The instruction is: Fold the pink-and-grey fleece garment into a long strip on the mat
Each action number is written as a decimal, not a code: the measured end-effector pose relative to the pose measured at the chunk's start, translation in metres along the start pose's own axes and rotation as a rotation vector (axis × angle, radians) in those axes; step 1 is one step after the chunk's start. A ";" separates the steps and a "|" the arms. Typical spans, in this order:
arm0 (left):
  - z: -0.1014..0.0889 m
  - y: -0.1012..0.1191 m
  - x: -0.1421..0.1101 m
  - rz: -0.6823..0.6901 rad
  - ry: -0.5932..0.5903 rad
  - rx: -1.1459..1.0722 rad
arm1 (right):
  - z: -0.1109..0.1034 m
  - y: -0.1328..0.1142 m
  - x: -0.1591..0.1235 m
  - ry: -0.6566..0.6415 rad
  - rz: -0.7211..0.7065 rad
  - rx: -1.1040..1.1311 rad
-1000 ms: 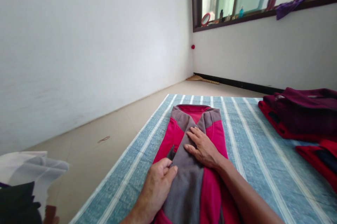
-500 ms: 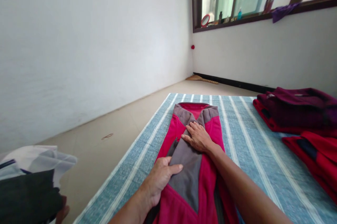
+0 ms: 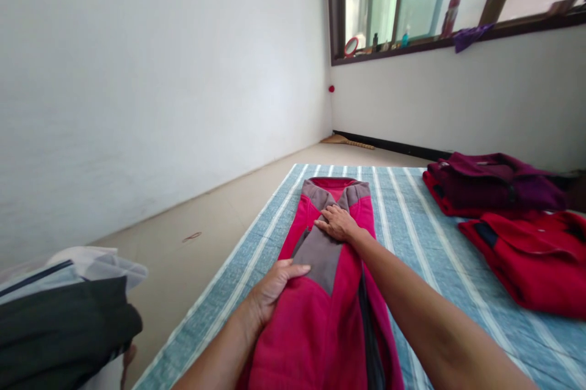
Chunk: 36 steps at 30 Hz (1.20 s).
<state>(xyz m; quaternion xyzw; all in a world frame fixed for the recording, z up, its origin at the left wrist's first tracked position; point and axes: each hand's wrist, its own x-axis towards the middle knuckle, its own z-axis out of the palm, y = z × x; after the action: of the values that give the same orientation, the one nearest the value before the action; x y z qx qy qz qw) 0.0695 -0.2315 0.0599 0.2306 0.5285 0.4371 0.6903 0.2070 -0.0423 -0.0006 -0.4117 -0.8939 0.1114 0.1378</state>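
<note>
A pinkish-red jacket (image 3: 302, 329) with a grey collar and grey front panel lies folded lengthwise, collar pointing away from me. My left hand (image 3: 275, 287) grips its left edge, thumb on top of the grey panel and the other fingers mostly hidden beneath the cloth. Just below the collar, my right hand (image 3: 337, 223) rests flat on the jacket's chest, fingers extended. A dark zip or trim strip shows along the right side near me. Beneath everything is a blue cloth with white stripes (image 3: 414, 237).
Folded purple clothing (image 3: 497, 185) and a folded red garment (image 3: 540, 256) sit on the right. At lower left are dark green clothing (image 3: 64, 323) and white fabric (image 3: 103, 262). Walls meet behind; a windowsill (image 3: 394, 49) carries small items. A thin loop (image 3: 191, 236) lies on the floor.
Red cloth from the jacket's near end now covers more of the grey panel. Both hands keep nearly the same places. The view has turned slightly, showing more of the right-hand clothes.
</note>
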 end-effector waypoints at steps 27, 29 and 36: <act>-0.018 -0.043 -0.052 0.087 0.076 0.146 | -0.027 -0.034 -0.046 0.152 0.000 -0.025; -0.019 -0.043 -0.052 0.150 0.160 0.279 | -0.030 -0.038 -0.068 0.174 -0.054 -0.011; -0.024 -0.045 -0.049 0.204 0.285 0.254 | -0.015 -0.053 -0.144 0.262 -0.150 0.052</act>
<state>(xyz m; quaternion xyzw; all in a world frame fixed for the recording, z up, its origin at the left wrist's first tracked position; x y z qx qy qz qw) 0.0607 -0.2997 0.0432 0.3038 0.6457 0.4627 0.5260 0.2645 -0.1851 0.0082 -0.3510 -0.8934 0.0691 0.2718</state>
